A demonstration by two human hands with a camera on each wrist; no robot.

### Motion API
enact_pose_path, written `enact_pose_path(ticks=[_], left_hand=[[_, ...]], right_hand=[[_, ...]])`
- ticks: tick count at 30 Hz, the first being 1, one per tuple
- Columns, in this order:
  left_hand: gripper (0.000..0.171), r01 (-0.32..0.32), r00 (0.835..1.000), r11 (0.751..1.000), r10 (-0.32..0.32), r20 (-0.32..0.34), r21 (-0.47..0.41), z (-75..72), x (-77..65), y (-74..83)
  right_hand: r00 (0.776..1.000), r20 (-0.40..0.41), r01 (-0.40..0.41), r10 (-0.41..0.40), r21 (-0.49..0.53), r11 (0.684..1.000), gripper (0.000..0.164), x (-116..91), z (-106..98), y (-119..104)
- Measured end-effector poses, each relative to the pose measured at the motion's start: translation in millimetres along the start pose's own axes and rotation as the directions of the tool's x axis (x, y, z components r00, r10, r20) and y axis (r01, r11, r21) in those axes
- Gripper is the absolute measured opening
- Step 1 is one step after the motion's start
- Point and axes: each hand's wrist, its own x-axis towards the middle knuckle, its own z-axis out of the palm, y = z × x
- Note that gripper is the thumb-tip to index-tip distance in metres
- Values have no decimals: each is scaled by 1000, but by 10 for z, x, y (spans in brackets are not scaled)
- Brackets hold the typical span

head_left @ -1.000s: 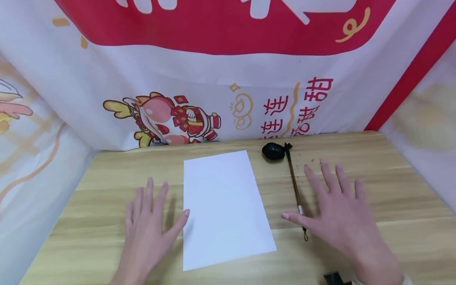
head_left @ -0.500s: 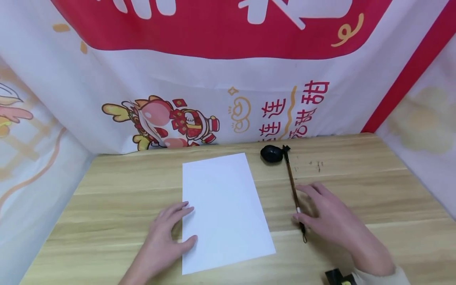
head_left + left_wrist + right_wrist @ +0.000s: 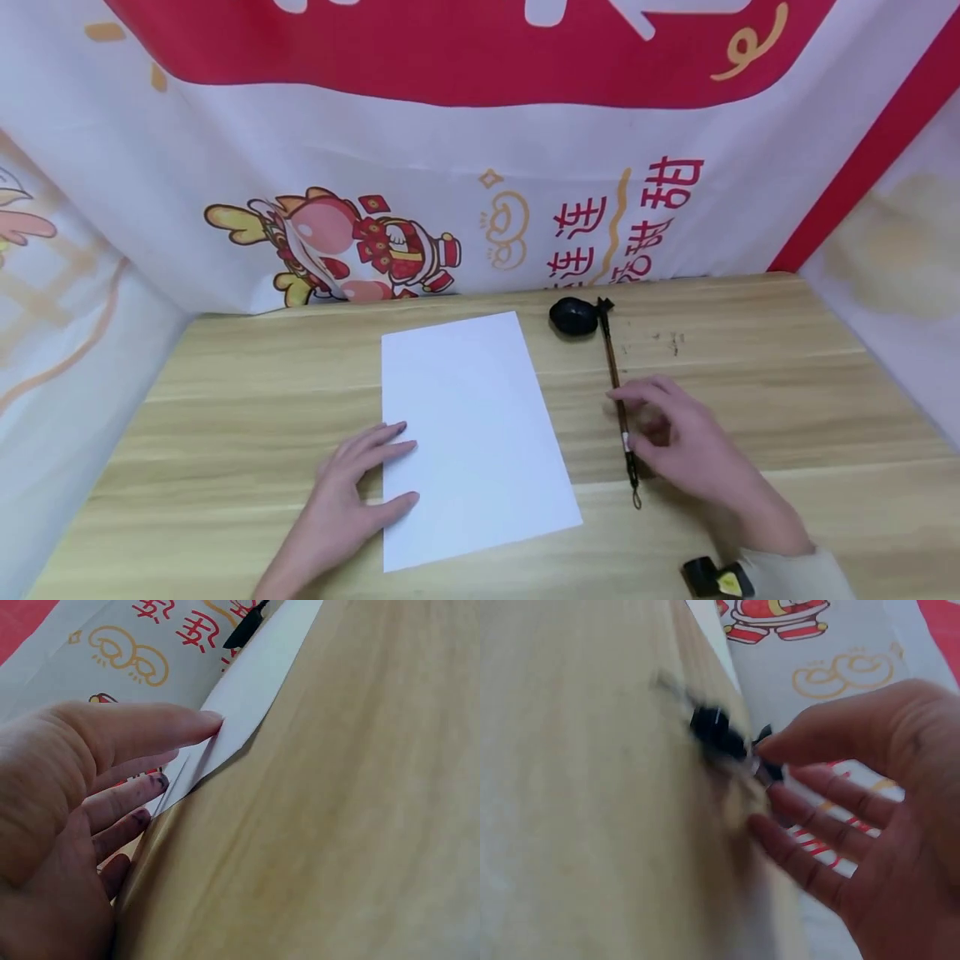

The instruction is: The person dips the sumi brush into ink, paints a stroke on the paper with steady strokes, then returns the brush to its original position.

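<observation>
Thumb and fingers of the left hand (image 3: 341,504) stood apart, palm down and nearly straight, their tips over the left edge of a white sheet of paper (image 3: 480,442); dark smudges marked some fingertips. The right hand (image 3: 697,450) bent inward at a calligraphy brush (image 3: 612,364), its grip clamped by thumb and forefinger on the lower handle near the white band. That brush ran right of the paper, its far end just beside a rounded black object (image 3: 573,317) near the counter's far edge. Pale wood grain covered the counter (image 3: 225,417); behind it hung a red-and-white printed cloth (image 3: 420,137).
</observation>
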Motion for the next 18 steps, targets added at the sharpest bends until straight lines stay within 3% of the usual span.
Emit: enact_pose_path(ticks=[4, 10, 18], left_hand=[[52, 22, 1000, 998, -23, -14, -52, 10, -5, -7], [50, 30, 999, 997, -32, -27, -74, 25, -12, -6], [48, 77, 997, 995, -77, 0, -58, 9, 15, -6]], right_hand=[[998, -49, 45, -38, 141, 989, 54, -29, 26, 106], [996, -71, 75, -63, 189, 979, 52, -42, 3, 156], [999, -36, -27, 36, 207, 978, 50, -44, -14, 79]])
